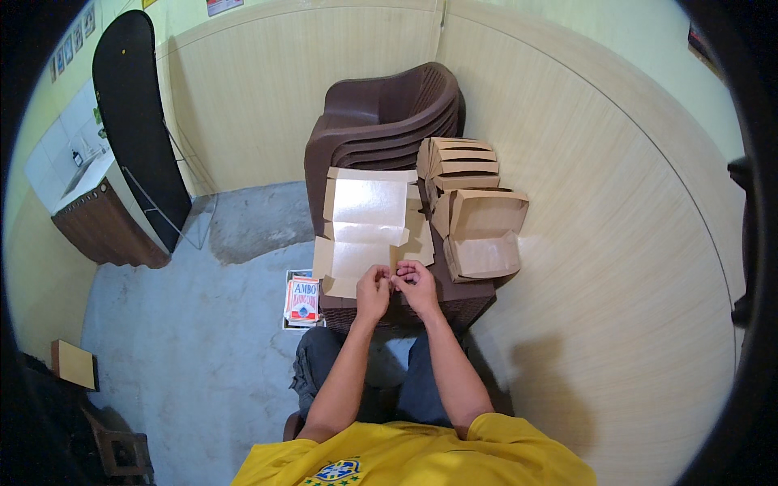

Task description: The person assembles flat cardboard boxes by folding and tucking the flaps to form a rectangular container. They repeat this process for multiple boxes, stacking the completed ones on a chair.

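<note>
Head view: where does the blank (356, 261) lie against the fingers?

It lies opened out on the brown table (442, 298), pale glossy side up. Most of it spreads far and left of the fingertips; its near right edge comes right up to them.

And the left hand (374, 292)?

It is over the near edge, fingers curled, thumb and forefinger drawn in toward the right hand (415, 288). A narrow flap (394, 257) shows just beyond the fingertips.

Is the right one gripping that flap?

I can't tell. Its fingers are bent, the thumb and forefinger close to the left fingertips, and whatever lies between is too small to make out. I can't tell for the left hand either.

What sits around them?

To the right, an open box (485, 236) stands with its lid up, and a row of boxes (463, 159) stands behind it. Brown chairs (389, 109) are stacked at the far side. To the left, a red, white and blue packet (303, 300) lies in a white crate (288, 322) beside the table.
</note>
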The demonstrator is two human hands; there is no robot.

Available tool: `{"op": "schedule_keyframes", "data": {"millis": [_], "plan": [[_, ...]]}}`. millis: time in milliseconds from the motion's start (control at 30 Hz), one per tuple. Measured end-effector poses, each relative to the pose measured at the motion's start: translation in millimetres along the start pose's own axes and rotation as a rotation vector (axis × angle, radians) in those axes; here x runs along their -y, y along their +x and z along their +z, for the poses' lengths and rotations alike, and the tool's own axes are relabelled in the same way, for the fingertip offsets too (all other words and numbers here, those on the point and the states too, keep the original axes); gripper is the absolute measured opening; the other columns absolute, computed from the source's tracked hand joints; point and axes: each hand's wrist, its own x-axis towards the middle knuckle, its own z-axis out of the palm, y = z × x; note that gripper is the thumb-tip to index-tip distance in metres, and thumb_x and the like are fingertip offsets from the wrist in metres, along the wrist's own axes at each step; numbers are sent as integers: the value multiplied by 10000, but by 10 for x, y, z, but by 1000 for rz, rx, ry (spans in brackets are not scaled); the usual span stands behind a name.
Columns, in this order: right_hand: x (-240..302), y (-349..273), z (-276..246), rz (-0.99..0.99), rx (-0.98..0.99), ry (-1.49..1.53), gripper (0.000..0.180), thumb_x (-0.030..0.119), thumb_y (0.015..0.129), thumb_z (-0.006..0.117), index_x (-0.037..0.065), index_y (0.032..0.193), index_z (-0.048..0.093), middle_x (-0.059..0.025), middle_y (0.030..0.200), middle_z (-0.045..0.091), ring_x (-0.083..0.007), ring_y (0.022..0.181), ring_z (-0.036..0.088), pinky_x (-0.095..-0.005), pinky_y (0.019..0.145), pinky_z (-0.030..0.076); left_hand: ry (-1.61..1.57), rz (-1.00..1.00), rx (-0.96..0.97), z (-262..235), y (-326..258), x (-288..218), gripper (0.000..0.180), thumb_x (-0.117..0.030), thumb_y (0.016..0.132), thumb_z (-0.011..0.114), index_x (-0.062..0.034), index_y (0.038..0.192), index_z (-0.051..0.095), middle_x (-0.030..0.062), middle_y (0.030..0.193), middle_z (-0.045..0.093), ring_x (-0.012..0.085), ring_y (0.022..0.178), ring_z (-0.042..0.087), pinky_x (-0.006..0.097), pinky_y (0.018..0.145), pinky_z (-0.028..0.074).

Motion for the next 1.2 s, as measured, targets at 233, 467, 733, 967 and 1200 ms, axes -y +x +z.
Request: {"op": "schedule_keyframes", "data": {"millis": [233,467,733,967,1200], "plan": [[201,187,-124,242,22,240,217,20,1023,615,-23,1231,659,-120,1048,714,-184,853,716,-319,748,621,238,82,-72,-101,47,-238,244,-198,1031,679,-36,1205,735,157,868,710,263,762,694,379,710,544],[410,464,-14,144,3,58,206,125,1020,692,-12,1172,709,-93,1026,742,-160,873,711,-297,746,597,215,201,42,-90,-74,-228,207,-245,968,763,-102,1104,823,132,974,717,284,858,726,392,778,571],[180,370,7,19,-14,-188,303,-63,836,752,-26,1136,744,-87,1038,768,-153,958,730,-307,887,594,298,-161,-30,-73,392,-117,356,-281,988,644,7,1159,764,197,948,796,332,856,784,441,810,609],[75,336,18,6,-9,-181,307,-20,812,797,-14,1115,750,-116,1047,786,-196,929,766,-328,843,620,565,-272,280,32,1020,-261,438,-471,949,735,-75,1120,811,211,1008,801,336,993,787,471,874,610],[186,218,-3,128,-313,-461,267,89,810,852,15,1056,779,-132,962,809,-221,890,787,-406,804,622,254,-82,238,-80,903,-41,175,-148,920,812,1,1011,822,132,860,809,191,769,790,352,729,623]]}}
